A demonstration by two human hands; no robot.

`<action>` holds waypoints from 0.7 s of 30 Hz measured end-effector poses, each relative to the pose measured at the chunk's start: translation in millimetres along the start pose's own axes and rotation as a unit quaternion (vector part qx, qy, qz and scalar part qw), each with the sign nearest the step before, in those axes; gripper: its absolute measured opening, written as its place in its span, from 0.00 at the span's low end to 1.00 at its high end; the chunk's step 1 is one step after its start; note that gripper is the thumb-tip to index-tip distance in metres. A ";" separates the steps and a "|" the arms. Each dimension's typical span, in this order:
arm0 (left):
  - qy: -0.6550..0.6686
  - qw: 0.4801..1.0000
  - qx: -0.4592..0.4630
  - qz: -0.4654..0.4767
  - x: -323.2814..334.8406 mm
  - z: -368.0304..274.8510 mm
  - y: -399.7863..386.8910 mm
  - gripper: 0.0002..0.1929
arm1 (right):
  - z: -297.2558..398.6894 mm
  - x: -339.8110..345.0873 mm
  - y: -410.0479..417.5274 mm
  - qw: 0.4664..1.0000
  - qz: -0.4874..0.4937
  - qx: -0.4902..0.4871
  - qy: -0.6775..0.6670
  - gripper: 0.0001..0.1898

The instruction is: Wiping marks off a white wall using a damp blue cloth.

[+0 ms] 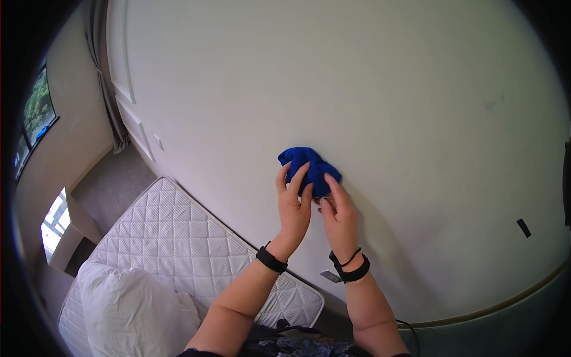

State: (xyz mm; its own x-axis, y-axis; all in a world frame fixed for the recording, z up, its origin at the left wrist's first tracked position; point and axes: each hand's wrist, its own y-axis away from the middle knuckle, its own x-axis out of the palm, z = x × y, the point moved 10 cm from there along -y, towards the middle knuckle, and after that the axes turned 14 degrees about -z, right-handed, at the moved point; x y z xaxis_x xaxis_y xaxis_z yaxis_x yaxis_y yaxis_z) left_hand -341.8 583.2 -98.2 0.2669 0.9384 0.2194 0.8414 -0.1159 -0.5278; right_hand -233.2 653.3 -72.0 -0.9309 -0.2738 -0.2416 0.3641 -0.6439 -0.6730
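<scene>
A crumpled blue cloth (308, 163) is held up in front of the white wall (379, 111), near the middle of the view. On its left side, my left hand (294, 205) grips it with spread, bent fingers. My right hand (341, 214) holds its lower right edge between thumb and fingers. Something thin and pale shows just under the cloth by the right fingertips, too small to make out. Whether the cloth touches the wall is hard to tell. Each wrist wears a black band.
Below left, a quilted mattress (196, 241) lies along the wall, with white bedding (129, 308) on it. A bedside cabinet (82, 232) stands beyond. A wall plate (331, 276) sits behind my right wrist; a dark strip (523, 228) is on the wall at right. A cable (412, 332) runs low down.
</scene>
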 end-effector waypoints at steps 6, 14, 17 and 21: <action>-0.049 0.997 -0.023 -0.048 -15.7 57.7 27.6 0.23 | -46.0 16.8 28.4 0.999 0.018 0.028 0.008 0.20; -0.123 0.989 -0.075 -0.046 -41.3 137.5 63.1 0.23 | -106.0 51.0 78.4 0.995 0.080 0.056 0.038 0.21; -0.150 0.985 -0.071 -0.036 -47.4 152.4 67.0 0.24 | -120.4 63.2 92.8 0.988 0.121 0.081 0.042 0.22; -0.164 0.980 -0.111 -0.017 -42.4 148.5 65.5 0.23 | -123.1 62.2 97.4 0.984 0.130 0.112 0.053 0.23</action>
State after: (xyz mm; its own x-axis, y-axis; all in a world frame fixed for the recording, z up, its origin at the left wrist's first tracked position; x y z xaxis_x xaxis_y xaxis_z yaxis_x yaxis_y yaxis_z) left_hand -367.8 584.2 -263.9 0.1019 0.9929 -0.0616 0.9381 -0.1165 -0.3263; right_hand -259.2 661.5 -238.7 -0.7988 -0.3812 -0.4654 0.5765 -0.7063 -0.4110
